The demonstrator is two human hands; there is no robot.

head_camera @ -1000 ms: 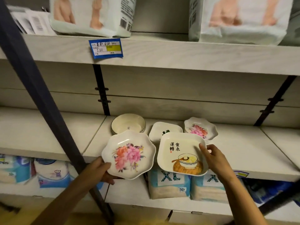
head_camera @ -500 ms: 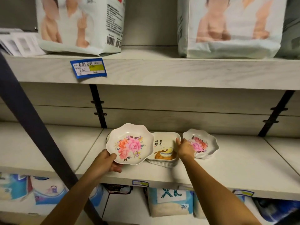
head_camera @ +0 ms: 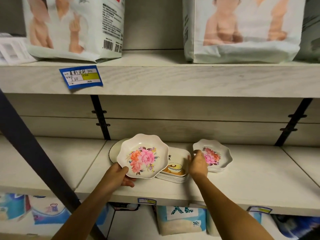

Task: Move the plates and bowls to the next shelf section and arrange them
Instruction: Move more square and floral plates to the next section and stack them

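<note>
My left hand (head_camera: 119,177) is gripping the near edge of a scalloped flower plate (head_camera: 142,156), thumb on top of the rim and fingers curled under it. I am holding it tilted, above the front of the shelf (head_camera: 242,184). It is overlapping the left side of the square plates. My right hand (head_camera: 198,163) is resting against the right rim of the stack of square plates (head_camera: 174,170), with its back towards me. Whether it is pinching that rim or only touching it, I cannot tell.

Just beyond the right hand, a stack of flower plates (head_camera: 214,155) is sitting on the shelf, close beside the square stack. Behind the plate in my left hand, a bowl (head_camera: 113,151) is peeking out, mostly hidden.

I am judging the job as well along: 2 stacks and the bowl are sitting in this section already. The plate in my left hand is waiting for its place, most likely on the flower stack, and the final straightening is left.

Around me, soft packs (head_camera: 180,220) are filling the shelf below. A dark slanted post (head_camera: 29,149) is crossing on my left, close to my left arm, and I am thinking it could catch an elbow. Farther up, a blue price tag (head_camera: 81,76) is hanging on the upper shelf edge, under 2 big diaper packs (head_camera: 74,26).
</note>
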